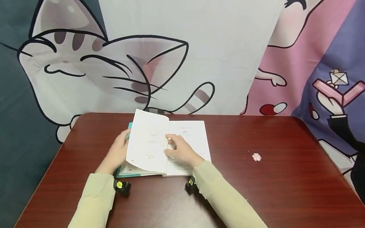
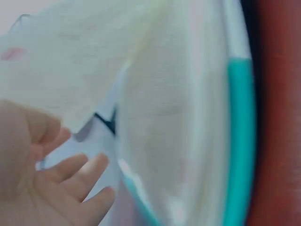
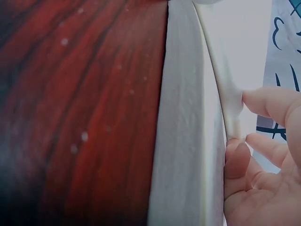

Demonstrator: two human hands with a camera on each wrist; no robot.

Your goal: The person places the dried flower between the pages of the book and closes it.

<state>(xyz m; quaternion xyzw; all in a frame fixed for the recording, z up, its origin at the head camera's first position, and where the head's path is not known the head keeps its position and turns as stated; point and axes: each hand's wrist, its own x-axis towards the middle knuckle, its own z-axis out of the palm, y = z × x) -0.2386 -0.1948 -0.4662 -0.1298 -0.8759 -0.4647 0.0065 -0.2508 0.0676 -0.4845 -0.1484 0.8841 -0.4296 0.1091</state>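
An open book [image 1: 195, 127] with a teal cover lies on the table, its pages lightly printed. One leaf [image 1: 148, 142] on the left side stands raised at a slant. My left hand [image 1: 117, 153] is at the book's left edge, its fingertips partly hidden behind this leaf. In the left wrist view the left hand [image 2: 66, 174] has loosely spread fingers by the leaf's underside. Over the inner fold, my right hand [image 1: 182, 151] pinches at a page with thumb and curled fingers. The right wrist view has the right hand [image 3: 263, 160] against the bent paper.
A small pale pink flower-shaped piece [image 1: 256, 157] lies on the brown table [image 1: 284, 193], right of the book. Behind the table hangs a cloth printed with a cartoon cat [image 1: 68, 75]. Small black cameras sit at both wrists.
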